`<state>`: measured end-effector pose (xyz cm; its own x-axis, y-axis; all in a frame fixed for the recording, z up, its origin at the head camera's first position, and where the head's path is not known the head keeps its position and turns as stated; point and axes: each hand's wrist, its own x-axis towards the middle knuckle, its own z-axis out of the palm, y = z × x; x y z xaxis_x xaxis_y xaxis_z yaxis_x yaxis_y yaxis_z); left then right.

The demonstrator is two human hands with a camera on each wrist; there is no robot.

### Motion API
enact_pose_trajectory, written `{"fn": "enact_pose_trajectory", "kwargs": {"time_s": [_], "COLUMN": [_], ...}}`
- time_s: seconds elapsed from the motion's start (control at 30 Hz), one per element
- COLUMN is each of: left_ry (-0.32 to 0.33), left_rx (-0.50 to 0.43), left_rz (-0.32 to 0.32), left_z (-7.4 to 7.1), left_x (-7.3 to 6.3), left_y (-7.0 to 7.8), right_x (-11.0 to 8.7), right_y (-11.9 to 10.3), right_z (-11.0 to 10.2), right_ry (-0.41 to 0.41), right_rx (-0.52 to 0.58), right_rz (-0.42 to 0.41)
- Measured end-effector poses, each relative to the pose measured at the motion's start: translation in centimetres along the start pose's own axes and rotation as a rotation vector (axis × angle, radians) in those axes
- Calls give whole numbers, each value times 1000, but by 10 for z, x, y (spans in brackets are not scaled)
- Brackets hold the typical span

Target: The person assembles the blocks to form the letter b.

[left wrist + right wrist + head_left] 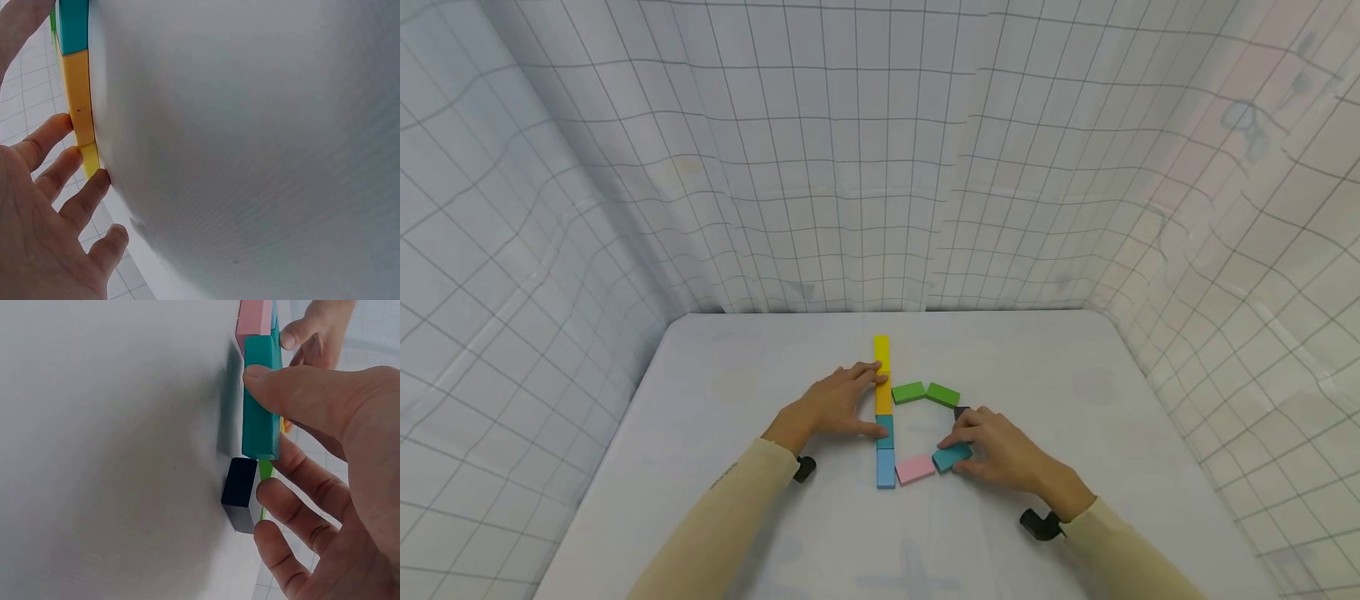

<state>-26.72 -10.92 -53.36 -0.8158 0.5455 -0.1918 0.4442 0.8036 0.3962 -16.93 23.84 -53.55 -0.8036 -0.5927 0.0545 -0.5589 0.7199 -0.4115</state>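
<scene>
My right hand (1006,452) pinches a teal block (950,457) between thumb and fingers. In the right wrist view the thumb presses on a long side of the block, with a shadow on the table beside it. A pink block (915,469) lies just left of it; a dark block (961,412) is partly hidden under the right hand. My left hand (835,403) spreads its fingers along a straight column of blocks. Its fingertips touch the orange block (883,400) and yellow block (882,350), while its thumb rests at the second teal block (886,432).
A light blue block (886,469) ends the column at the near side, beside the pink one. Two green blocks (908,392) lie angled end to end right of the orange block. White gridded curtains (880,167) enclose the white table (730,350) at the back and sides.
</scene>
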Motion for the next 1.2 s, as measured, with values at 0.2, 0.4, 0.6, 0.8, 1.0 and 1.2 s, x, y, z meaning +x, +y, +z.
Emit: {"fn": "enact_pose_trajectory", "kwargs": {"time_s": [0.2,0.4,0.6,0.8,1.0,1.2], "left_ry": [1,5,7,6,6,5], "left_rx": [2,-5,-3,2,3,-10], "left_rz": [0,11,15,9,3,10], "left_z": [1,-1,-2,-2,-3,-4], "left_x": [0,-1,-1,-1,-2,-3], "left_y": [0,1,2,2,2,3], "right_x": [2,3,5,8,13,14], "right_y": [-2,-2,-1,-5,-14,-17], "right_z": [0,0,2,4,7,10], "right_ry": [5,-8,-23,-22,-44,-54], "right_rx": [-3,1,-5,8,25,6], "right_rz": [-17,-16,-15,-5,-6,-16]}}
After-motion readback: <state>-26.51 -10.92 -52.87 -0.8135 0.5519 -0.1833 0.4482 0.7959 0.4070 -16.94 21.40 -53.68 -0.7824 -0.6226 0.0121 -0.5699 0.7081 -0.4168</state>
